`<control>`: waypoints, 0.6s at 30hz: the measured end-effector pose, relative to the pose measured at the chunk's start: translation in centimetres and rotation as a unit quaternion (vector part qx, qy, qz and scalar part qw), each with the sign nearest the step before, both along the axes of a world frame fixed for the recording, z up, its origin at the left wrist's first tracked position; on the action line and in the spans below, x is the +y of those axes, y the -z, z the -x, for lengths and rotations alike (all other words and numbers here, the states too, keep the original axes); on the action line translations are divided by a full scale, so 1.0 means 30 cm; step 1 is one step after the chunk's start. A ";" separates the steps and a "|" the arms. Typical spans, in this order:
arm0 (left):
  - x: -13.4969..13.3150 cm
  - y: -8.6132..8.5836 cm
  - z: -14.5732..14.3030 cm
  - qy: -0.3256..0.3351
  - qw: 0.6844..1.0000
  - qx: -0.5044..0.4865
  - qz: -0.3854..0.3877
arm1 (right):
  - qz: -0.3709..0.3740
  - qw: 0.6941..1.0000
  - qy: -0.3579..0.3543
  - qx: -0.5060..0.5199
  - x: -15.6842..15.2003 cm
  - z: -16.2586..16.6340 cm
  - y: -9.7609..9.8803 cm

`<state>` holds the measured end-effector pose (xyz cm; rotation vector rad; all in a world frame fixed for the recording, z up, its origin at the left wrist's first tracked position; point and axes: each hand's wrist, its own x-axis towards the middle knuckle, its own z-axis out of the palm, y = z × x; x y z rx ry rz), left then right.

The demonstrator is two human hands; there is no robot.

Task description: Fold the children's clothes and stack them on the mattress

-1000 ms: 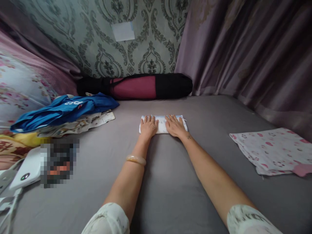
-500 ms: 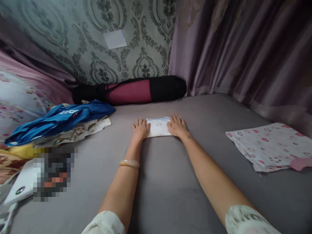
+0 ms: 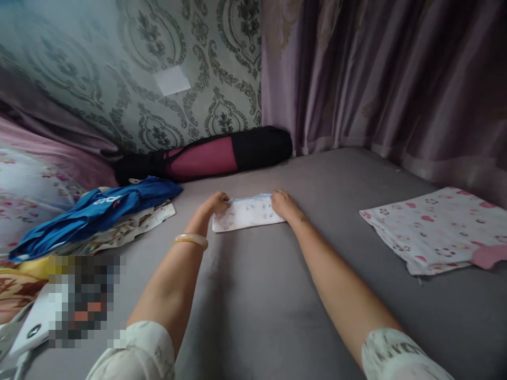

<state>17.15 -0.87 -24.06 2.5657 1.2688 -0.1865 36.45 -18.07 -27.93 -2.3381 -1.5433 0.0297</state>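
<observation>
A folded white cloth (image 3: 250, 212) with a small grey print and a light blue far edge lies on the grey bed sheet. My left hand (image 3: 217, 203), below a pale bangle (image 3: 191, 240), is closed on the cloth's far left corner, fingers curled over the edge. On the far right corner, my right hand (image 3: 283, 205) has its fingers bent around the edge, gripping it. Part of each end of the cloth is hidden under my hands.
To the right lies a folded white cloth with pink prints (image 3: 439, 227). A blue garment (image 3: 103, 206) rests on other clothes at left, near a white device (image 3: 41, 316) and a blurred patch. Along the wall stretches a long black and maroon bag (image 3: 206, 155).
My hands have gone from lying flat on the cloth to gripping its far corners. The left hand has shifted left, and more of the cloth's printed face shows.
</observation>
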 end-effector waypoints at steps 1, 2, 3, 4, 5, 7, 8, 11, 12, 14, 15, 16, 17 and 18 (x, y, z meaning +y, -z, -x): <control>0.001 -0.004 0.000 0.006 1.000 -0.004 0.004 | -0.005 1.000 -0.004 0.002 0.004 -0.002 0.002; -0.001 -0.008 0.001 0.011 1.000 -0.008 0.007 | -0.011 1.000 -0.006 0.003 0.008 -0.004 0.004; -0.004 -0.014 0.004 0.016 1.000 -0.012 0.011 | -0.018 1.000 -0.007 0.005 0.012 -0.007 0.005; -0.007 -0.022 0.008 0.021 1.000 -0.014 0.013 | -0.025 1.000 -0.004 0.008 0.015 -0.009 0.006; -0.011 -0.031 0.013 0.026 0.999 -0.020 0.014 | -0.032 0.999 0.000 0.012 0.017 -0.011 0.007; -0.018 -0.056 0.030 0.041 0.997 -0.057 0.018 | -0.044 0.999 0.008 0.021 0.020 -0.013 0.004; -0.023 -0.071 0.041 0.052 0.995 -0.086 0.022 | -0.049 0.998 0.010 0.026 0.020 -0.014 0.001; -0.047 -0.126 0.079 0.092 0.977 -0.184 0.056 | -0.054 0.998 0.010 0.042 0.015 -0.018 -0.019; -0.058 -0.145 0.092 0.104 0.970 -0.207 0.074 | -0.048 0.998 0.005 0.049 0.012 -0.022 -0.030; -0.086 -0.183 0.118 0.121 0.956 -0.243 0.112 | -0.026 0.997 -0.014 0.071 0.001 -0.036 -0.055; -0.099 -0.198 0.130 0.126 0.950 -0.257 0.128 | -0.017 0.996 -0.030 0.086 -0.006 -0.046 -0.070; -0.112 -0.212 0.143 0.126 0.945 -0.269 0.136 | -0.013 0.993 -0.047 0.104 -0.015 -0.058 -0.087; -0.122 -0.222 0.154 0.122 0.942 -0.279 0.137 | -0.016 0.990 -0.061 0.122 -0.026 -0.072 -0.104; -0.130 -0.230 0.166 0.117 0.941 -0.289 0.131 | -0.028 0.987 -0.074 0.138 -0.038 -0.086 -0.123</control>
